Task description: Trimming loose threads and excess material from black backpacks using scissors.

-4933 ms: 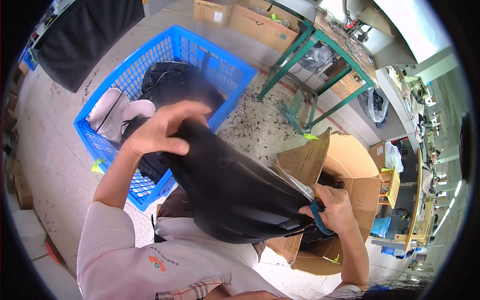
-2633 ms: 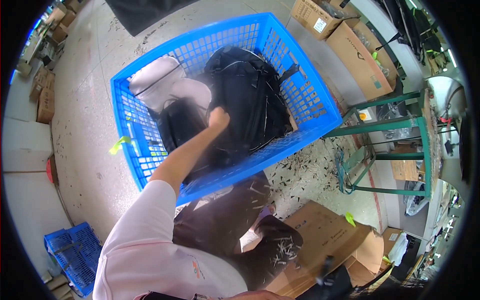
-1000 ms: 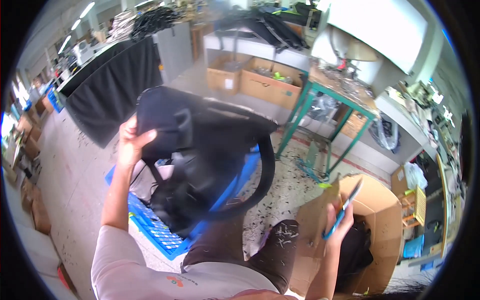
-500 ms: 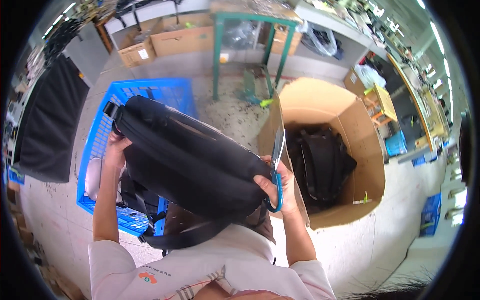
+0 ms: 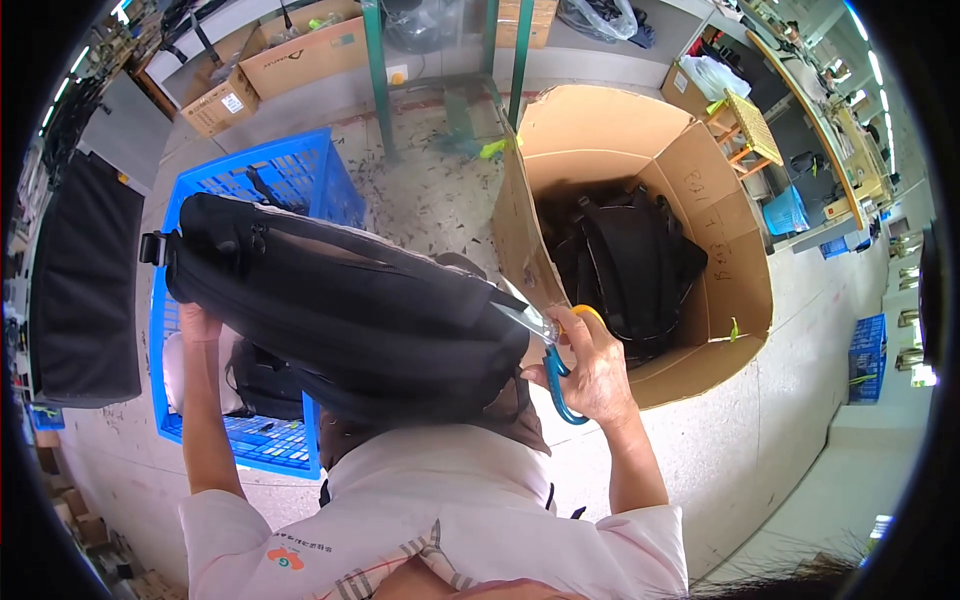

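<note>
A large black backpack (image 5: pixel 345 310) lies across my lap, lengthwise from left to right. My left hand (image 5: pixel 198 322) grips its left end from underneath, near a buckle strap. My right hand (image 5: pixel 592 368) holds a pair of scissors (image 5: pixel 548 345) with blue and yellow handles, the blades touching the backpack's right end. Just right of my hand stands an open cardboard box (image 5: pixel 720 290) with several black backpacks (image 5: pixel 625 255) inside.
A blue plastic crate (image 5: pixel 290 175) with more black bags sits on the floor at my left. Green table legs (image 5: pixel 378 80) and cardboard boxes (image 5: pixel 300 55) stand beyond it. A black cloth (image 5: pixel 85 280) hangs at far left. The floor is speckled concrete.
The backpack came out of the blue crate, was lifted high, and now rests across my lap. My right hand has brought the scissors to its right end.
</note>
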`<state>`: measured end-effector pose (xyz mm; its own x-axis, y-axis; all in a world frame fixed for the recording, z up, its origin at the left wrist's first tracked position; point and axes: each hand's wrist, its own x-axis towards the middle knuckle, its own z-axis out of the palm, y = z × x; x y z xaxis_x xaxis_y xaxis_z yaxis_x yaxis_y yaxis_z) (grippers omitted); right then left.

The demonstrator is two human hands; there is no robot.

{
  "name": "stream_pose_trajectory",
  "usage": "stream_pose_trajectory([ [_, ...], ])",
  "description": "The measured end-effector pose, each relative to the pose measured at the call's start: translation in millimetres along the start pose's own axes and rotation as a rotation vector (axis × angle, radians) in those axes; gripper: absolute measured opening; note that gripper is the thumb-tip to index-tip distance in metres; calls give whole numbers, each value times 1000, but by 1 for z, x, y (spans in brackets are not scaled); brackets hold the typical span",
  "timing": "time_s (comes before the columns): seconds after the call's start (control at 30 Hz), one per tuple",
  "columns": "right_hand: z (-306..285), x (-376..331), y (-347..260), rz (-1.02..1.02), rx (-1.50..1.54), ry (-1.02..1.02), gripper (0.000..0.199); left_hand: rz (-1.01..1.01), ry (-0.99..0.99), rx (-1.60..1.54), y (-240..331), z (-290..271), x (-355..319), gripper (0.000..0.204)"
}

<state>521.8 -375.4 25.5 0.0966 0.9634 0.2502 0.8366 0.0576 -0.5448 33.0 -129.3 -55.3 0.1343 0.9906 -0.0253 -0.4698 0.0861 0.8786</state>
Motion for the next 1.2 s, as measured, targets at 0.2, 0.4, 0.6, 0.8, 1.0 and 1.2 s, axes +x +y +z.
stream_pose_trajectory([
  [0.2, 6, 5, 8, -94, -3, 64, 57, 41, -40, -7, 3, -14, 0, 53],
  [0.4, 4, -2, 20, -96, -12, 29, 52, 18, -141, -52, 7, 21, -5, 43],
  [0.6, -5, 16, 3, -154, -6, 30, 55, 9, -164, -68, 9, 13, -9, 43],
  [0.8, -8, 18, 15, -167, -38, -28, 54, -5, -183, -74, 5, 10, -13, 42],
  [1.0, -8, 14, 16, -137, -57, -75, 50, -16, -197, -83, 4, 11, -11, 42],
  [1.2, -12, 31, 10, -208, -39, -30, 52, -35, -219, -92, 7, 3, -8, 42],
])
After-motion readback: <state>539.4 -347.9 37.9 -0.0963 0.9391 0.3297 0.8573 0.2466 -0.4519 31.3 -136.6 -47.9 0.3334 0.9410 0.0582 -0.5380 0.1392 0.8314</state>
